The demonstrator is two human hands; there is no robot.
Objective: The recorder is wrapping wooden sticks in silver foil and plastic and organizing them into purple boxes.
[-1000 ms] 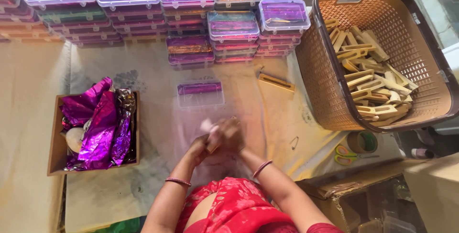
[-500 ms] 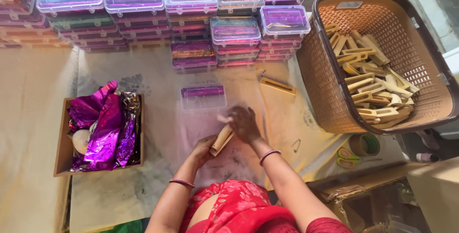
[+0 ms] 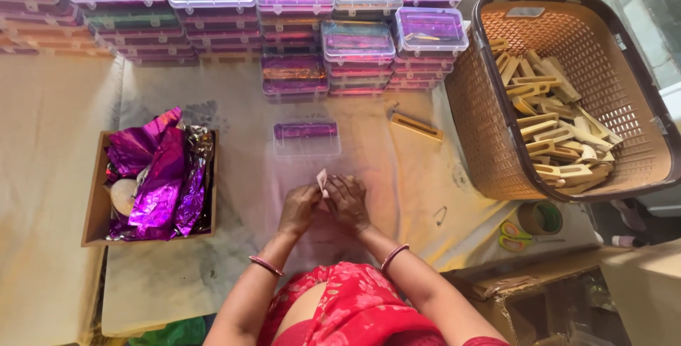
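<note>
My left hand [image 3: 298, 209] and my right hand [image 3: 347, 200] meet over the cloth-covered floor, both pressed on a small pale wrapped piece [image 3: 322, 179] whose corner sticks up between them. What lies under the palms is hidden. Just beyond the hands stands an open clear plastic box [image 3: 306, 139] with purple foil inside. A single wooden piece [image 3: 416, 126] lies on the cloth to the right of that box.
Stacks of clear boxes [image 3: 291, 5] with purple and orange lining fill the far side. A brown basket [image 3: 496, 147] at the right holds several wooden pieces. A cardboard box [image 3: 96, 204] of purple foil sits left. Tape roll [image 3: 538, 217] and scissors [image 3: 516, 236] lie lower right.
My hands held a wooden piece half a second ago; now they have drawn together lower over the cloth and the piece is covered, with only a pale corner showing.
</note>
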